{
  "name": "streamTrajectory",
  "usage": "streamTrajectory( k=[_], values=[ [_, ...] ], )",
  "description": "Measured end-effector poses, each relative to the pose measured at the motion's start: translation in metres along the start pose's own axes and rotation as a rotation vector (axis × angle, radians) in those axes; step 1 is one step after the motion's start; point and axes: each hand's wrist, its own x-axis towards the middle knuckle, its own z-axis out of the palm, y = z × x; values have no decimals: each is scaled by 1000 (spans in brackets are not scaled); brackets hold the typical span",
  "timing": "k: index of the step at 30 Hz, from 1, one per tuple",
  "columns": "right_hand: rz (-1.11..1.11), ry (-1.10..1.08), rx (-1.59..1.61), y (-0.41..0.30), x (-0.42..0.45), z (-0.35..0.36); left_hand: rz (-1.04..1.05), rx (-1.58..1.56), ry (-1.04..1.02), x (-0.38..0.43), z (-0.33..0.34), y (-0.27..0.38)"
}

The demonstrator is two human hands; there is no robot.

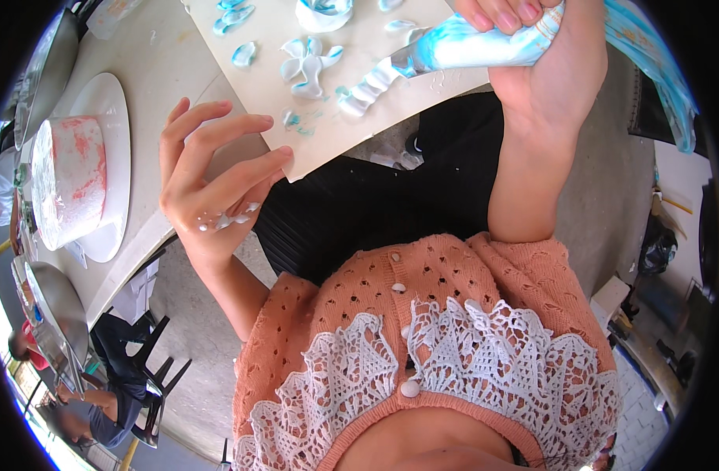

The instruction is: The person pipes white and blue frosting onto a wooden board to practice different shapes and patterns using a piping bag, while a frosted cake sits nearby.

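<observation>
My right hand (536,65) squeezes a piping bag (483,44) filled with white and blue cream. Its metal piping tip (407,60) points left and down, touching or nearly touching a ridged strip of white cream (368,88) on a pale board (441,88). The bag's twisted tail hangs over my wrist to the right. My left hand (218,171) has its fingers apart, with the index fingertip at the board's near corner; cream is smeared near the thumb base. On the board lie a blue-edged cream flower (309,65), loose petals (243,54) and a cream mound (324,15).
Left on the table (159,53), a round block with pink smears (71,179), apparently wrapped in clear film, stands on a white disc (121,194). Metal bowls (59,312) sit at the far left. People (112,406) and a black chair (156,359) are beyond the table.
</observation>
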Motion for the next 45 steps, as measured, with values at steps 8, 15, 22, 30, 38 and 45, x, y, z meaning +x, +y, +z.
streamTrajectory(
  k=[8,15,22,30,38,45],
  values=[
    [53,62,-76,-5,-4,10,-4,1,-4,-1,0,-1],
    [-13,71,-265,-2,-2,4,-7,0,2,-1,0,0],
    [21,72,-22,5,4,-12,-7,-3,1,-1,0,0],
    [-11,109,-35,1,3,-16,-1,-8,1,-1,0,0],
    [-254,72,45,-44,3,-33,2,13,-7,1,-1,4],
    [-41,26,431,-58,2,-66,-27,-13,-14,0,-3,4]
  ],
)
